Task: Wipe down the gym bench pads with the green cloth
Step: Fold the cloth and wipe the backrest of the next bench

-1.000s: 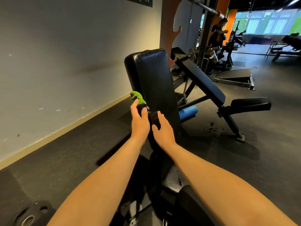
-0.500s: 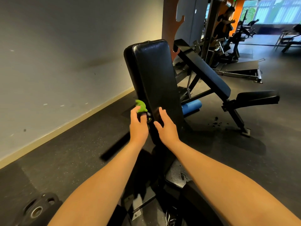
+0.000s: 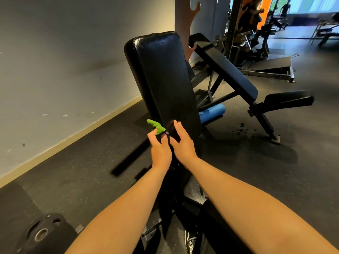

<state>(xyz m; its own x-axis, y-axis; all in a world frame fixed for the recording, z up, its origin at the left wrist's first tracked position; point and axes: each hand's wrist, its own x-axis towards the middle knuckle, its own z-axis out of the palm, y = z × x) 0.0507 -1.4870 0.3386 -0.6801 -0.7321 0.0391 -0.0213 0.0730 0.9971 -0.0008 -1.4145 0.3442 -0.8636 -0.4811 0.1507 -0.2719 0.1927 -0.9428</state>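
Step, judged: wiping upright back pad [image 3: 165,79], lower end. Your left hand [image 3: 161,150] pinches green cloth [image 3: 156,127] at pad's left edge, frame centre. Your right hand [image 3: 182,143]: fingers straight, touching pad. Next, judged: flatten cloth, sweep up face.

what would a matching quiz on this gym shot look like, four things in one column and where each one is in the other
Column A
1. cloth
2. roller
3. plate
4. right hand

Column B
a. on the floor, bottom left corner
b. fingers against the lower end of the pad
c. gripped in the left hand
d. on the floor behind the pad

Pairs: 1-c, 2-d, 3-a, 4-b
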